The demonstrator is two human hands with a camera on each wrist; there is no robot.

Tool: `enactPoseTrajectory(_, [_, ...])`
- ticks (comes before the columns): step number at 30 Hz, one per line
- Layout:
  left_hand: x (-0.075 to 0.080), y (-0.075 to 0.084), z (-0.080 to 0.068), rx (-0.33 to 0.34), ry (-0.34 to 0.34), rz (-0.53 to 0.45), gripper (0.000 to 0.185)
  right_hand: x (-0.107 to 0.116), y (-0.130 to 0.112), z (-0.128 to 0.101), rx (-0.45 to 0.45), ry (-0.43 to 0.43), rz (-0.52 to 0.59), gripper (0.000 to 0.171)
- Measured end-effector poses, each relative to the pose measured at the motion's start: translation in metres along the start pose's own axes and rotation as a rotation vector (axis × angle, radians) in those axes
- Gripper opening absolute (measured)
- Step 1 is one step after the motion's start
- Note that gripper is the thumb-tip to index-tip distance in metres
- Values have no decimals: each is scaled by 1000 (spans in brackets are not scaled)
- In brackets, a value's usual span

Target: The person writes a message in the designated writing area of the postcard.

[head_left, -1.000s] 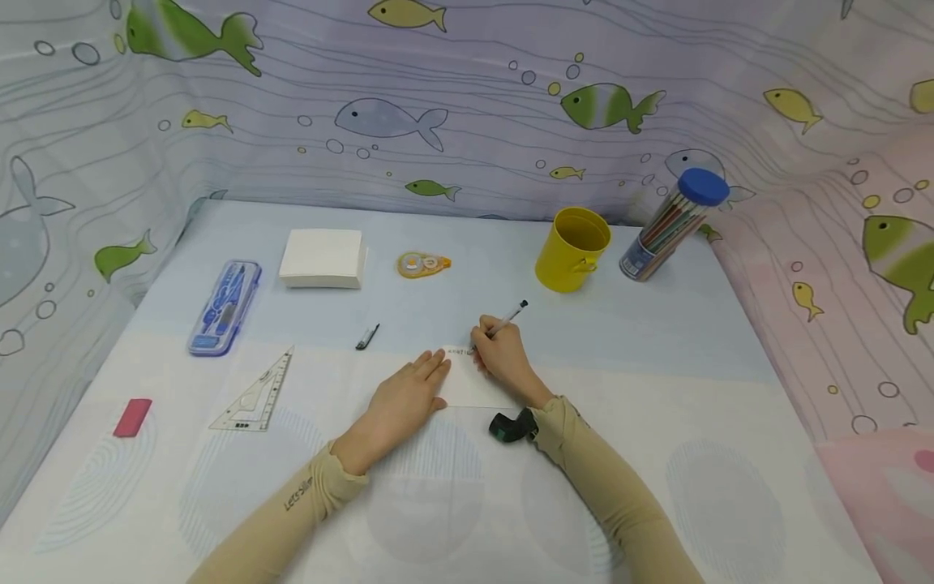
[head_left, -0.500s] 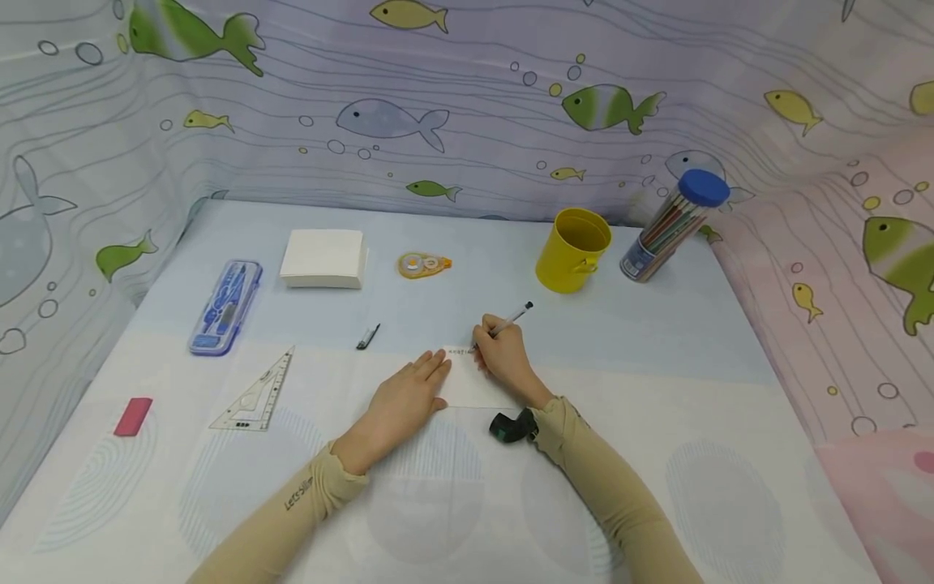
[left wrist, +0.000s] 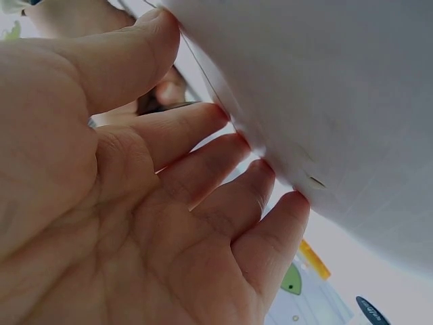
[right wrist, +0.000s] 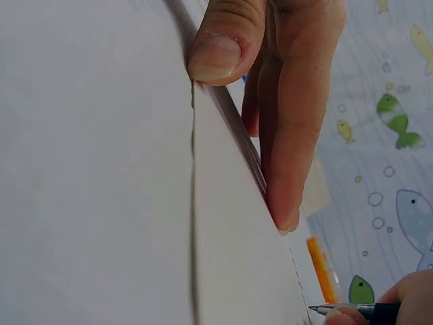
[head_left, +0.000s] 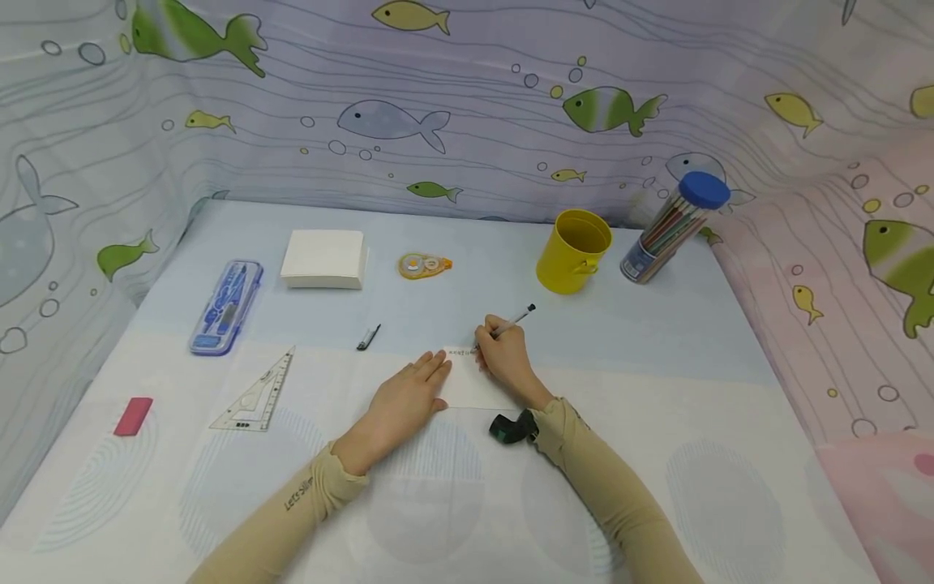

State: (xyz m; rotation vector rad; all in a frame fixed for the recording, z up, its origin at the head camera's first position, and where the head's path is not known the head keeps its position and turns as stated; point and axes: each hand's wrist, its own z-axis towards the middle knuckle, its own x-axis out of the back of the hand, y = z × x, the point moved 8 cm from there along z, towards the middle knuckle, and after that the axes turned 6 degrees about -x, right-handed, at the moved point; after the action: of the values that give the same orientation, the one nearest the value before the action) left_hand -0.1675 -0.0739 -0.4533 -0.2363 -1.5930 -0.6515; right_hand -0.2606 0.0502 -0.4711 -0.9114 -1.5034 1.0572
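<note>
1. Paper card [head_left: 477, 385] lay flat on the worktop [head_left: 657, 365], near its middle, between the person's two hands.
2. Left hand [head_left: 404, 396] lay spread, fingers straight, palm down on the card's left edge, pinning it. The left wrist view showed the fingertips [left wrist: 223, 112] flat against the white surface.
3. Right hand [head_left: 503, 357] pinched the pen [head_left: 511, 323], fingers curled round the barrel, tip down at the card's top edge.
4. A short line of small writing [head_left: 461, 353] sat along that top edge, just left of the pen tip. Too small to read.
5. Step in hand, as I judged it: writing the first line, partway across the card.
6. Next move called for small rightward strokes, with steady pressure from the left hand so the card could not slide.
7. Room to the right on that line looked short. A new line below would need the right hand drawn back toward the body.
8. Pen cap [head_left: 368, 337] lay loose on the worktop, left of the card and apart from it.
9. Yellow cup [head_left: 572, 250] stood well behind the hands, out of the way.
</note>
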Motion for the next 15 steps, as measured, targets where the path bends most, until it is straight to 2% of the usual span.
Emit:
enactPoseTrajectory(4, [1,0,-1,-4,12,3,59,-2,12,6,16,15,-14,38])
enactPoseTrajectory(15, [0,1,0,1,3,0,59,-1,10,5,67,24,-17,36])
